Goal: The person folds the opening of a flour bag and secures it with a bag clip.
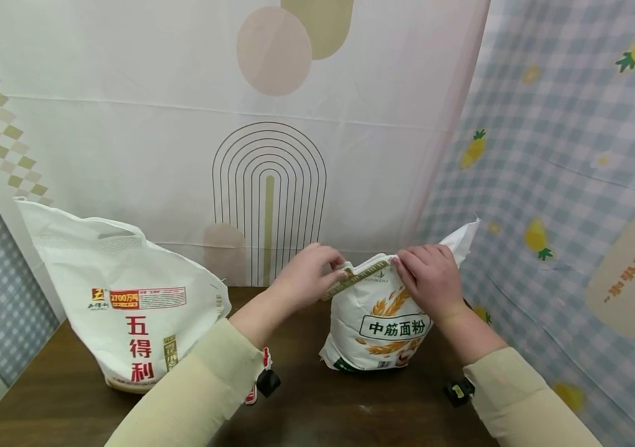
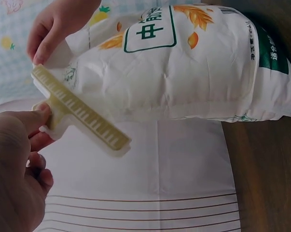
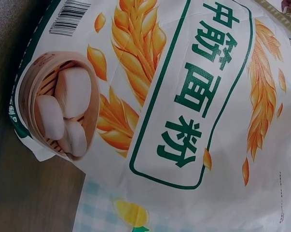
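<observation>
A white flour bag [image 1: 387,338] with green lettering and orange wheat ears stands on the table, right of the middle. Its top edge is folded over. Across that top lies a gold and white bag clip [image 2: 80,108] with a ruler-like long bar. My left hand [image 1: 310,276] pinches the clip's handle between thumb and fingers, as the left wrist view shows. On the other side my right hand [image 1: 431,282] grips the bag's folded top, its fingertips at the clip's far end. Printed steamed buns [image 3: 70,106] show on the bag's lower front in the right wrist view.
A larger white bag [image 1: 127,267] with red lettering and a handle slot stands at the left on the brown wooden table [image 1: 351,410]. Behind hangs a pale patterned curtain [image 1: 144,124]. A blue checked cloth [image 1: 563,186] hangs close on the right.
</observation>
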Tool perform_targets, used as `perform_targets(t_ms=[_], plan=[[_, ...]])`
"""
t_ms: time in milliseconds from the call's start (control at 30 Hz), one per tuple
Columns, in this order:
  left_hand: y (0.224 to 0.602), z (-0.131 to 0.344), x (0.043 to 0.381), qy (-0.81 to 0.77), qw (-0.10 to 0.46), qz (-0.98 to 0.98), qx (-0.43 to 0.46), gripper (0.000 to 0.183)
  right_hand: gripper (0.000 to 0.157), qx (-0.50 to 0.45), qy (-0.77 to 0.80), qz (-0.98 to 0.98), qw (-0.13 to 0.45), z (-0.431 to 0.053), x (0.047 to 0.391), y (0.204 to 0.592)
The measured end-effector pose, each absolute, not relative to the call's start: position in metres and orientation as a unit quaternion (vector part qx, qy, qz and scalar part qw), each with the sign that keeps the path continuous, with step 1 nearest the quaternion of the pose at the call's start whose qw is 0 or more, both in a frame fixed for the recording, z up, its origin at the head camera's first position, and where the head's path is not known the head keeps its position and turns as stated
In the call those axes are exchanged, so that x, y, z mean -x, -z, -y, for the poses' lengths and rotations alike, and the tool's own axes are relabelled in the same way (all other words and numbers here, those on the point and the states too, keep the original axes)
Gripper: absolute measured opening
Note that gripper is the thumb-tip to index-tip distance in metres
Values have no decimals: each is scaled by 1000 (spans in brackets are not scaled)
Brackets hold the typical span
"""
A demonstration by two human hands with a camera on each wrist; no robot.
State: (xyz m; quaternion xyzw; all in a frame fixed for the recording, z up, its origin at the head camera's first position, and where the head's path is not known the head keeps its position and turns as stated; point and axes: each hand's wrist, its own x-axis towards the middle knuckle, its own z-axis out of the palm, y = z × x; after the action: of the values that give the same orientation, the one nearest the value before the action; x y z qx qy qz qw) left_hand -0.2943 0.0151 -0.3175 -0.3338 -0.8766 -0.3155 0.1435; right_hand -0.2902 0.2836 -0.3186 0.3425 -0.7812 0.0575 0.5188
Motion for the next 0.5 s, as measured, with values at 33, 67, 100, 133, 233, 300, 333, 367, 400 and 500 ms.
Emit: perform_targets(t_ms=[33, 67, 100, 133, 233, 300, 333, 367, 400, 500], plan=[[318, -14, 296, 327, 133, 876, 329, 16, 36, -342, -58, 781, 519, -283, 290, 319], [319, -14, 297, 339, 123, 875, 323, 16, 36, -343, -59, 781, 518, -283, 291, 319], [320, -13, 297, 348, 116, 874, 319, 17, 35, -343, -59, 782, 518, -283, 291, 319], [320, -12, 298, 355, 110, 873, 315, 16, 35, -342, -60, 782, 517, -283, 291, 319], [321, -11, 298, 367, 106, 870, 311, 15, 33, -340, -62, 783, 517, -282, 291, 319], [320, -11, 298, 366, 110, 870, 310, 15, 33, -338, -64, 784, 517, -282, 291, 318], [320, -11, 298, 364, 113, 871, 311, 15, 32, -337, -64, 784, 518, -282, 292, 318], [320, -12, 298, 361, 116, 872, 311, 15, 32, -336, -65, 784, 518, -282, 292, 319], [319, -12, 298, 357, 119, 872, 313, 16, 32, -336, -65, 783, 519, -282, 292, 319], [317, -13, 297, 335, 139, 873, 326, 16, 33, -340, -65, 781, 520, -283, 293, 319]])
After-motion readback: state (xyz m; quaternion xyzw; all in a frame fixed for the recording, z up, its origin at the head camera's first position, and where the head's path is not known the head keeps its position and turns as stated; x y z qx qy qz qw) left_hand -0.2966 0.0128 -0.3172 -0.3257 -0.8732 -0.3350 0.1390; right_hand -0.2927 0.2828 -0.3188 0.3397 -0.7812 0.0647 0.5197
